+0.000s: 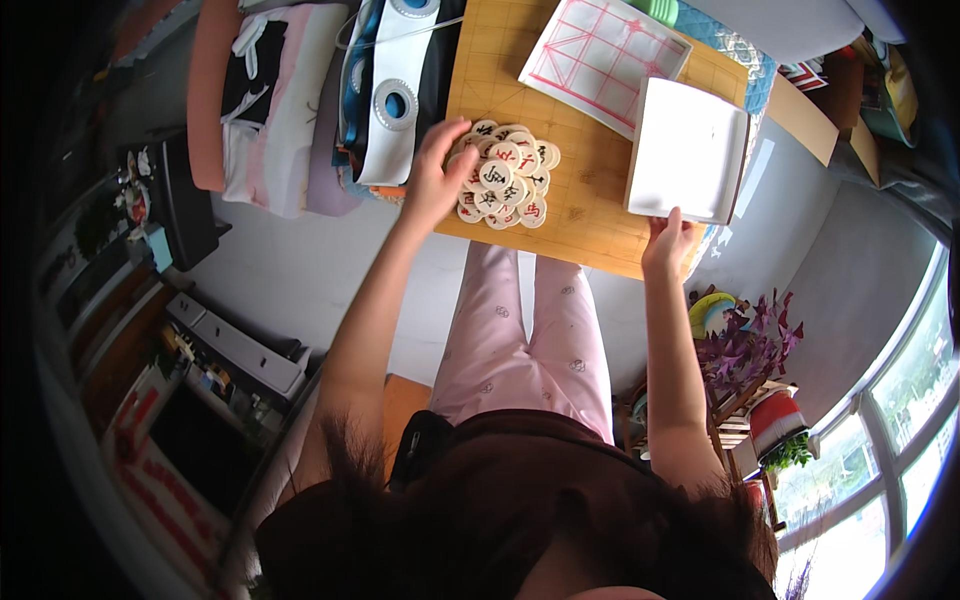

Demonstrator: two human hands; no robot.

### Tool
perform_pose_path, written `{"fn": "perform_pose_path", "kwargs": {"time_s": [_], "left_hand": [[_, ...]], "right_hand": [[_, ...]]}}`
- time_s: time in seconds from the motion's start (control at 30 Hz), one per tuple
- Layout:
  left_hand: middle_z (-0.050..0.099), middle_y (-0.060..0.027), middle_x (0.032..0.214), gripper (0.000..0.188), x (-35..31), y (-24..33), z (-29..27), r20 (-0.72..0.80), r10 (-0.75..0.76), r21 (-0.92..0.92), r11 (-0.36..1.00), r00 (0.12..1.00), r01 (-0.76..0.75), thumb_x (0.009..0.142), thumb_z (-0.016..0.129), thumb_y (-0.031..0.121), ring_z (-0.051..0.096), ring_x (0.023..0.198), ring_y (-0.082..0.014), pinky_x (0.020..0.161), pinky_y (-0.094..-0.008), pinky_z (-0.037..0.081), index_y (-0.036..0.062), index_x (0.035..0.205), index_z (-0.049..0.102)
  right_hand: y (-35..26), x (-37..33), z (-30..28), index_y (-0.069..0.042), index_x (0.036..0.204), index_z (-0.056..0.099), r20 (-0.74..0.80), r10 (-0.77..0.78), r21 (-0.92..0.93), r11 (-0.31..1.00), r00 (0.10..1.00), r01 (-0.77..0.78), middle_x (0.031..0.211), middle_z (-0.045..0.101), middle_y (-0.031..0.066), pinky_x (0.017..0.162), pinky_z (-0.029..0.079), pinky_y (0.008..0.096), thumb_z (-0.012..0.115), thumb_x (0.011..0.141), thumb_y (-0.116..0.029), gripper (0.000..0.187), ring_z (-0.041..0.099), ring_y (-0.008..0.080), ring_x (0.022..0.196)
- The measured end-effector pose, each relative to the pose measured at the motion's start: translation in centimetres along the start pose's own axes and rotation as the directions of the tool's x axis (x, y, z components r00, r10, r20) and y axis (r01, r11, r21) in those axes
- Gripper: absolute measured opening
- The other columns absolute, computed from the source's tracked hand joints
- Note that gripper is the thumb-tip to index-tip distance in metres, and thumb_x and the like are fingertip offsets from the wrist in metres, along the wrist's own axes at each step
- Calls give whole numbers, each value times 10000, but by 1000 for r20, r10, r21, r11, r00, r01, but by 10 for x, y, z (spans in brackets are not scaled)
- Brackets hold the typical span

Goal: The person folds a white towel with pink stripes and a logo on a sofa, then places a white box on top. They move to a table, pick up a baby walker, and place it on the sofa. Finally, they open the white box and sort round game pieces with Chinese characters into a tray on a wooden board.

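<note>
Touching round wooden discs (pixel 505 175) — flat white box (pixel 687 150)

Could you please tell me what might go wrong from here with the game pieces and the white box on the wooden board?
The round game pieces lie heaped in a loose pile under the left hand, near the wooden board's front edge; a sweep could push some off. The white box sits at the board's right edge with only the right hand touching its near side, so it might tip or slide off. It also overlaps the paper grid sheet, which could get dragged.

White flat square box (pixel 688 150) on wooden board's (pixel 590 215) right edge.
</note>
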State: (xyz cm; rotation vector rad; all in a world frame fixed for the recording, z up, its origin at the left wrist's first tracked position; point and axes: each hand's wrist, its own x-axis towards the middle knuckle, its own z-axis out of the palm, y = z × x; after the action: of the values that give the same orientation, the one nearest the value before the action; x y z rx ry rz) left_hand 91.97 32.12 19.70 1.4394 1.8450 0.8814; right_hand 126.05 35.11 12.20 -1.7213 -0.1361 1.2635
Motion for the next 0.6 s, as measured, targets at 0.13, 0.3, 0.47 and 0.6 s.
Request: {"fn": "perform_pose_path", "kwargs": {"time_s": [0.13,0.3,0.47,0.6], "left_hand": [[274,-169,1446,791,-45,23,12,12,28,171,985,1000,-30,683,787,272,227,1323,-424,1048,-517,257,115,1354,400],[452,-110,1336,653,-41,9,35,23,99,198,975,995,-102,704,740,119,357,1286,-326,1045,-476,271,96,1292,458],[534,-132,1233,530,-53,4,29,-167,-35,-65,998,985,24,726,716,33,490,1180,-319,1020,-443,333,47,1206,491],[531,-155,1210,529,-64,-2,16,-220,-214,-231,959,952,163,706,730,27,502,1140,-311,981,-406,376,29,1173,483]], "right_hand": [[3,-77,9,-10,1060,460,-86,168,-347,919,982,-187,961,483,79,612,485,262,583,878,-143,257,504,144,733],[-13,-134,85,-134,1303,420,855,-137,-415,395,500,819,1246,414,113,764,473,370,721,744,-161,635,487,257,1006],[-15,-126,136,-336,1345,405,977,117,-151,-197,176,969,1341,372,63,846,439,420,834,510,-312,939,447,294,1079],[-4,-115,143,-299,1309,430,969,190,-127,-170,160,977,1273,394,94,846,468,422,800,581,-248,818,464,310,1064]]}}
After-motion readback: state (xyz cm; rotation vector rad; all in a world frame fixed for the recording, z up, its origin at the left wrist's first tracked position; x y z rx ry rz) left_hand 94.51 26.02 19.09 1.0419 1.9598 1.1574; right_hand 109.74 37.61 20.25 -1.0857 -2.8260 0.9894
